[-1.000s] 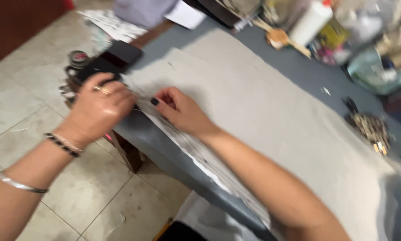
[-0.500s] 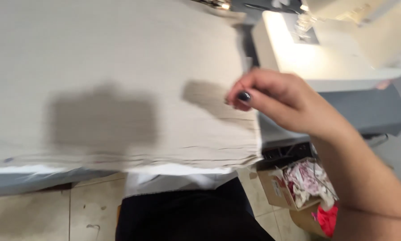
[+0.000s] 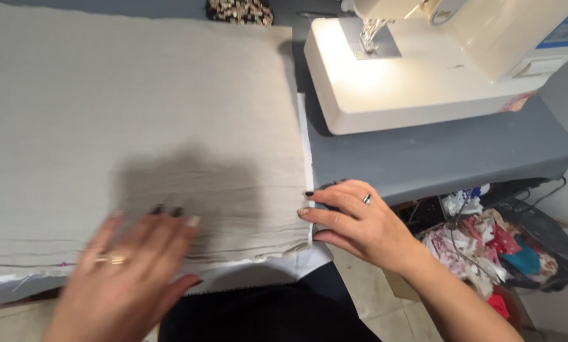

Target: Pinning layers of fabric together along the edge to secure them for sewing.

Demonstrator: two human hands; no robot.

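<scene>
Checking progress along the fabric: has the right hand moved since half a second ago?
Yes. The right hand dropped toward the near corner of the fabric.

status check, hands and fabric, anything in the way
Left hand flat on the grey fabric, open. Right hand open, fingertips at the fabric's right edge. Fabric spread flat on the table. Sewing machine right of the fabric, not touching it.
</scene>
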